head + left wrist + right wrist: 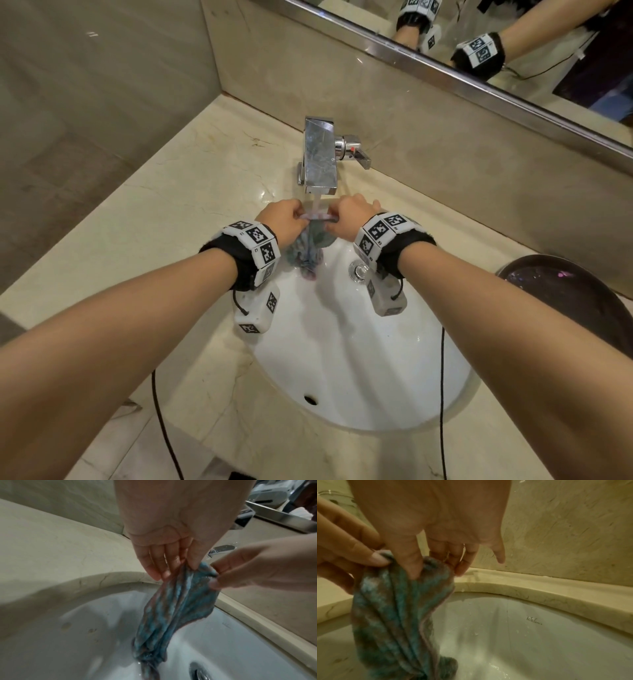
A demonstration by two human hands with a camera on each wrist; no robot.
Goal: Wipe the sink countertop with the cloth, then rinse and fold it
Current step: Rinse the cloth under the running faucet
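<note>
One blue-grey terry cloth hung bunched and dripping over the one white oval ceramic sink basin, its top edge stretched under the stream from the single square chrome faucet. The left hand pinched one end of that edge between thumb and fingers; the right hand pinched the other end, little finger sticking out. Two hands, two checker-marked wristbands, each trailing one black cable. One chrome drain plug sat in the basin. The beige marble countertop ringed it. One dark round bowl stood to the right, and one mirror hung above.
</note>
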